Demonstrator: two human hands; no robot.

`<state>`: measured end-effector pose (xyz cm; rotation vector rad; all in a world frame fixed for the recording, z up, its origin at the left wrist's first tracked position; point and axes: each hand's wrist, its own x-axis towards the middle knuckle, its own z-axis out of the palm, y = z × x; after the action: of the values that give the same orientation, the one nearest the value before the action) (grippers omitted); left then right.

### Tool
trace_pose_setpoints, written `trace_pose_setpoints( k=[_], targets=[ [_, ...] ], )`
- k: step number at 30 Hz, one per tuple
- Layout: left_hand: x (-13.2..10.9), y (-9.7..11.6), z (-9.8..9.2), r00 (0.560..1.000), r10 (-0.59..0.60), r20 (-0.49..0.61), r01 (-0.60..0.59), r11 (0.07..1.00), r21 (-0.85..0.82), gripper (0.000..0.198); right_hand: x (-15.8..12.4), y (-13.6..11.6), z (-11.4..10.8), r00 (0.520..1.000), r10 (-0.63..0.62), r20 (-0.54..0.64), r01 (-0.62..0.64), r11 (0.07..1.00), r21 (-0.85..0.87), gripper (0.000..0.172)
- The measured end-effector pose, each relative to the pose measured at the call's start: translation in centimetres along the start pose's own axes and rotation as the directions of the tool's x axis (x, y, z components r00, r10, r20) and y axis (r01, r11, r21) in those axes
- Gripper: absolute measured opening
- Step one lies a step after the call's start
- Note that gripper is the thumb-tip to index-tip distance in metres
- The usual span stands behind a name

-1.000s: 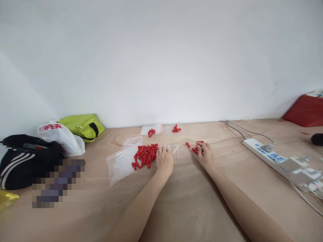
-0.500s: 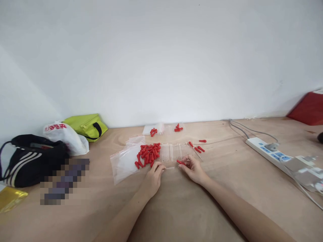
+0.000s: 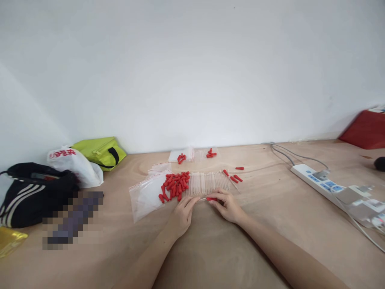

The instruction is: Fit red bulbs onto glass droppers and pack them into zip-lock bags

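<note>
My left hand [image 3: 183, 213] is closed in a pinch on a thin clear dropper tube [image 3: 203, 199] that points to the right. In my right hand [image 3: 226, 206], the thumb and fingers pinch a red rubber dropper bulb [image 3: 211, 199]. Tube and bulb meet between the two hands; whether the tube is inside the bulb I cannot tell. Just beyond my hands lies a row of clear dropper tubes [image 3: 207, 182]. A heap of red rubber bulbs [image 3: 176, 184] sits to the left of that row, and several loose bulbs [image 3: 234, 179] lie at its right end.
Clear zip bags [image 3: 141, 198] lie left of the heap, with more bags and bulbs [image 3: 181, 158] near the wall. A black bag [image 3: 36, 196], a white plastic bag [image 3: 75, 166] and a green pouch [image 3: 102, 150] stand left. At right is a power strip [image 3: 313, 178] with cables.
My right hand has moved left and brought the red bulb to the end of the tube. My left hand keeps its pinch on the tube. The view has shifted slightly.
</note>
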<state>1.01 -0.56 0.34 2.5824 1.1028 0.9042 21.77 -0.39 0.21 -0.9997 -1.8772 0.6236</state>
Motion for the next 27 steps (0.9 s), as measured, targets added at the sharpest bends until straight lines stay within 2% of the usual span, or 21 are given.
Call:
trace_pose_setpoints(
  k=[6, 11, 19, 27],
  targets=[
    [0.16, -0.06, 0.31, 0.996, 0.039, -0.083, -0.039, 0.999, 0.004, 0.028, 0.01, 0.12, 0.05, 0.999, -0.021, 0.040, 0.019, 0.998, 0.059, 0.018],
    [0.33, -0.04, 0.55, 0.992, 0.066, -0.110, -0.073, 0.995, -0.062, 0.025, 0.07, 0.21, 0.11, 0.997, -0.049, 0.062, 0.045, 0.997, 0.067, 0.015],
    [0.25, -0.37, 0.85, 0.989, 0.098, -0.109, -0.114, 0.983, -0.144, 0.027, 0.08, -0.09, -0.01, 0.993, -0.108, 0.047, 0.104, 0.992, 0.074, 0.017],
    [0.06, -0.33, 0.81, 0.988, 0.139, -0.065, -0.144, 0.986, -0.079, 0.028, -0.05, -0.25, -0.11, 0.985, -0.146, 0.089, 0.144, 0.989, 0.024, 0.019]
  ],
)
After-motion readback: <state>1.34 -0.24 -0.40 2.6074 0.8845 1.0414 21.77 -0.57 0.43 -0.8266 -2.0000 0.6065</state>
